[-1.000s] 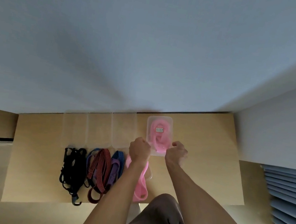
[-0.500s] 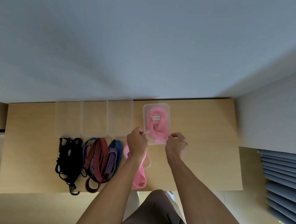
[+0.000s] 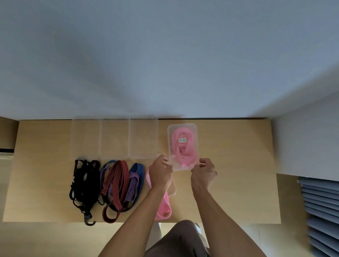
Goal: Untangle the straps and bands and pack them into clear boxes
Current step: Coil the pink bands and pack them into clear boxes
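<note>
Clear plastic lidded box (image 3: 177, 164), packed with a coiled pink band (image 3: 183, 150), is held over the light wooden table (image 3: 225, 158), the left hand (image 3: 160, 171) and right hand (image 3: 203, 173) pinching its near corners. Its small red-bordered white label (image 3: 182, 140) is too blurred to read. Three empty clear boxes (image 3: 114, 137) line the wall; black straps (image 3: 84, 181), red-striped, blue and purple bands (image 3: 120, 185) and another pink band (image 3: 163, 206) lie nearer.
</note>
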Demonstrator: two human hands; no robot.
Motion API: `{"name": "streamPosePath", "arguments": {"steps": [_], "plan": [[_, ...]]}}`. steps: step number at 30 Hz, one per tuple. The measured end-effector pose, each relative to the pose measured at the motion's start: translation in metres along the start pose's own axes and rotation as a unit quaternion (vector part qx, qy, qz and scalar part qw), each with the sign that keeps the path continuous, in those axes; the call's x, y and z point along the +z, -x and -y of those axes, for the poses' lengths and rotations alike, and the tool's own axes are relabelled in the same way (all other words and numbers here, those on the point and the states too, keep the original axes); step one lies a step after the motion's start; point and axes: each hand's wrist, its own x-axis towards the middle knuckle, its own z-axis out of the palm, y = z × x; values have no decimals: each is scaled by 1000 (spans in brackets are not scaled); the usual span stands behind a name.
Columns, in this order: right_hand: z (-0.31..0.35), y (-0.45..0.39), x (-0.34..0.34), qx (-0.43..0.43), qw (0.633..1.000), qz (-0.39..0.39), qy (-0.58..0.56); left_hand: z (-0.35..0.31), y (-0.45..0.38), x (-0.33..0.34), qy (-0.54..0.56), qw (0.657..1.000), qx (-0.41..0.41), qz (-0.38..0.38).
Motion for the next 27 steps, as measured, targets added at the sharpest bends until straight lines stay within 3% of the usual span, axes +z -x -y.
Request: {"name": "streamPosePath", "arguments": {"steps": [12,15,18,20,27], "plan": [[9,-5,-9,8,996,16,85,-11,-7,3,-108,994,28,-15],[13,-6,-8,-43,992,18,120,-21,-8,3,-202,973,116,-14],[26,-12,-3,-129,987,-3,98,-38,-16,3,-225,949,219,-21],[40,-18,2,-131,989,-7,73,-50,-25,2,-233,940,250,-18],[54,-38,8,-27,997,-30,61,-51,-51,6,-165,969,180,-39]]}}
